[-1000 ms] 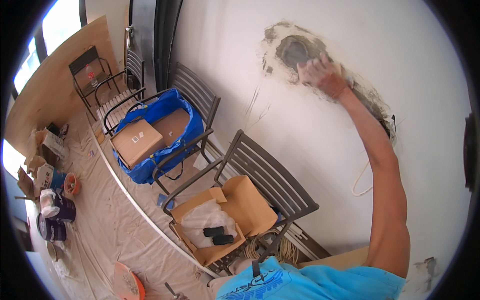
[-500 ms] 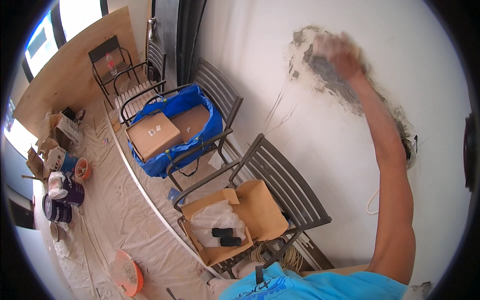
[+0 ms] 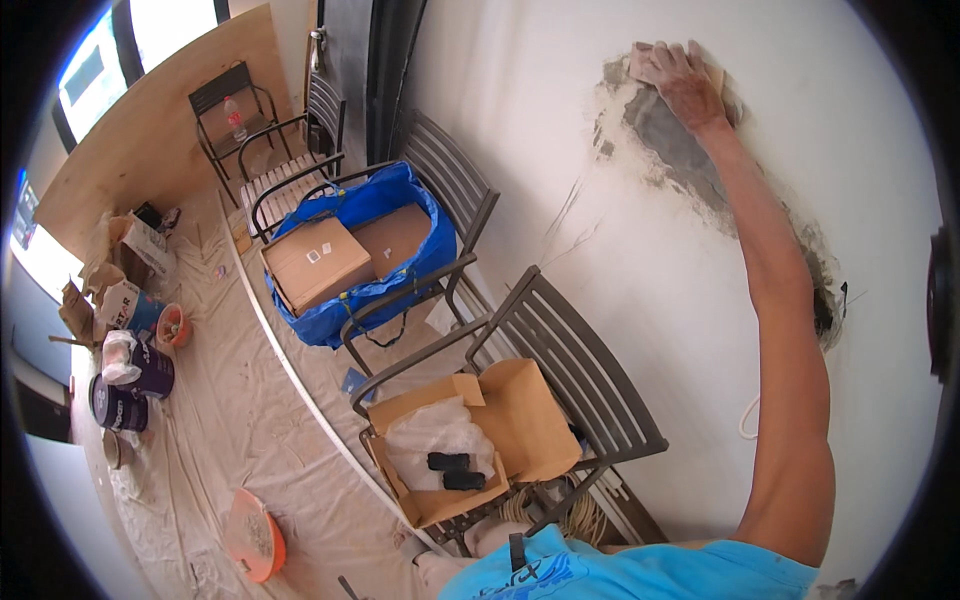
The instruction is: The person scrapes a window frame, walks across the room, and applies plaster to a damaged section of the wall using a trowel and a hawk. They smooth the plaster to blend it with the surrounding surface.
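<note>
Right arm (image 3: pixel 785 340) raised, slightly bent; right hand (image 3: pixel 690 90) high, fingers (image 3: pixel 677 57) slightly spread.

Blue bag (image 3: pixel 312 326), open cardboard box (image 3: pixel 527 415), plastic bottle (image 3: pixel 235 120)

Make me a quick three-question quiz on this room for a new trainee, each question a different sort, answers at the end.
1. Multiple choice: Which hand is up at the rough gray patch on the wall?
A) left
B) right
C) both

2. True or false: The blue bag holds a cardboard box.

3. Fill in the number: In the opened carton lie ____ black pieces.

Key:
1: B. The right hand is at the upper end of the patch.
2: True. The box shows at the top of the bag.
3: Two. They lie close together, beside crumpled clear wrapping.
</note>
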